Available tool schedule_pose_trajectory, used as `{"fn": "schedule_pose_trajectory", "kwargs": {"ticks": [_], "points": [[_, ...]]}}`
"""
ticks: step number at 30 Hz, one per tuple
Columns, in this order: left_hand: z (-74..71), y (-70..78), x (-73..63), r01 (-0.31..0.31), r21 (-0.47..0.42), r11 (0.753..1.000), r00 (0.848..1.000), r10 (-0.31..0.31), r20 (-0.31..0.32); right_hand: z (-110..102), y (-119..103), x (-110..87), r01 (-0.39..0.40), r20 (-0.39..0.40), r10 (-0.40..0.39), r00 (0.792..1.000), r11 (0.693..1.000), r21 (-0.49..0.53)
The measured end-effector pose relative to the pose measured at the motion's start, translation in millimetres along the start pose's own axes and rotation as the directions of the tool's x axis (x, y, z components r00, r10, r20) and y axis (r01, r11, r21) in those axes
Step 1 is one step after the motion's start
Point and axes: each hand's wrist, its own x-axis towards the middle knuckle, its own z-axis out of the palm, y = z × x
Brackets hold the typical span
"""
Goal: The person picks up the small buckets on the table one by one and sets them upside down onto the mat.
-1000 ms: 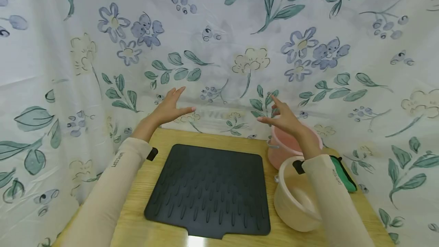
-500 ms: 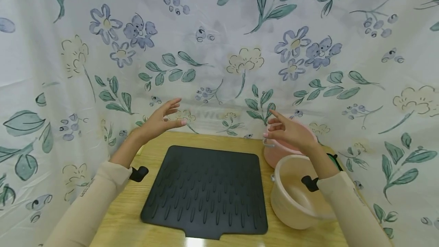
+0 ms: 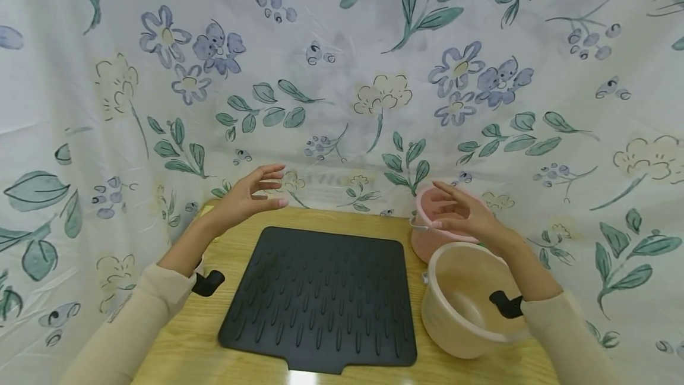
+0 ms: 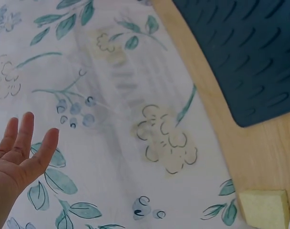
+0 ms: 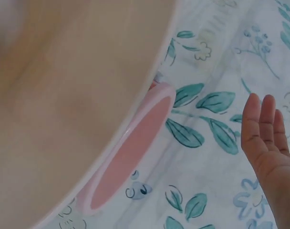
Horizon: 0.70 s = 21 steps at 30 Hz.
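Note:
My left hand (image 3: 247,198) hangs in the air past the far left corner of a dark ribbed drying mat (image 3: 320,296), fingers relaxed and holding nothing. In the left wrist view its fingers are spread in front of the floral curtain. My right hand (image 3: 470,215) is raised at the right, overlapping a pink bucket (image 3: 424,242) in the head view. Its fingers bend gently with nothing between them. Below that wrist stands a cream bucket (image 3: 454,331), whose wall and inside fill much of the right wrist view.
A floral curtain (image 3: 331,76) hangs close behind and beside the wooden table (image 3: 181,325). At the left, a pale yellow sponge (image 4: 264,209) lies on the table near a round white rim at the frame's edge. Something green peeks out behind the cream bucket.
Both hands have come lower and back from the curtain. The right hand has also shifted rightward over the buckets. The head view has turned slightly; mat and buckets stay in place.

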Motion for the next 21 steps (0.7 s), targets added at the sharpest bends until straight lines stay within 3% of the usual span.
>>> {"fn": "schedule_pose_trajectory", "kwargs": {"ticks": [7, 11, 16, 21], "points": [[7.7, -7.4, -15.7, 0.011, -0.072, 0.997, 1.0, -0.01, 0.016, -11.9, 14.2, -20.6, 0.025, 0.035, -0.027, 0.999, 0.997, 0.067], [12.0, -12.7, -23.3, 0.021, -0.082, 0.996, 0.999, -0.019, 0.028, -16.0, 21.1, -29.3, 0.017, 0.045, -0.023, 0.999, 0.99, 0.139], [13.8, -17.5, -31.6, 0.018, -0.089, 0.996, 1.0, -0.016, 0.025, -17.6, 27.8, -42.6, 0.006, 0.067, -0.016, 0.998, 0.988, 0.155], [14.5, -19.3, -39.1, 0.02, -0.105, 0.994, 0.999, -0.017, 0.03, -18.8, 33.7, -56.1, 0.047, 0.063, -0.061, 0.996, 0.978, 0.202]]}}
